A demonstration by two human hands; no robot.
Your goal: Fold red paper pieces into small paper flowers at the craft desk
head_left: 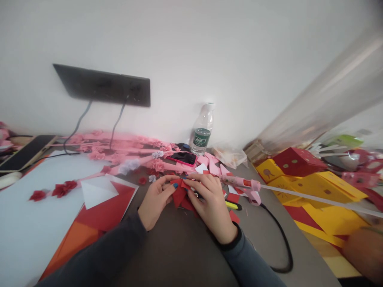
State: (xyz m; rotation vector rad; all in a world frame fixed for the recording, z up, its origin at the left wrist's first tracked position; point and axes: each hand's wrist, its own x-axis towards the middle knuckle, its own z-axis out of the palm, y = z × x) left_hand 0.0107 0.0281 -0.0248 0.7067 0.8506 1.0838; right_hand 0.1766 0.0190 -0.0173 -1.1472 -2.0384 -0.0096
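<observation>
A folded piece of red paper [179, 195] is held between my two hands over the grey table. My left hand [158, 199] pinches it from the left, thumb and fingertips together. From the right, my right hand [211, 203] grips its upper edge with thumb and fingers, hiding part of it. Just beyond my right hand lies a pink glue gun [242, 183] with a long clear glue stick [317, 198] running out to the right. A yellow and black cutter [233, 205] lies partly under my right hand, among red paper scraps [232, 197].
Pink paper-flower branches [131, 141] stretch along the wall. A water bottle [202, 131] stands behind a phone [184, 158]. White and red sheets [110, 203] lie left; yellow and red boxes [311, 179] sit right. Another person's hand [365, 251] shows at the right edge. A black cord [285, 235] curls nearby.
</observation>
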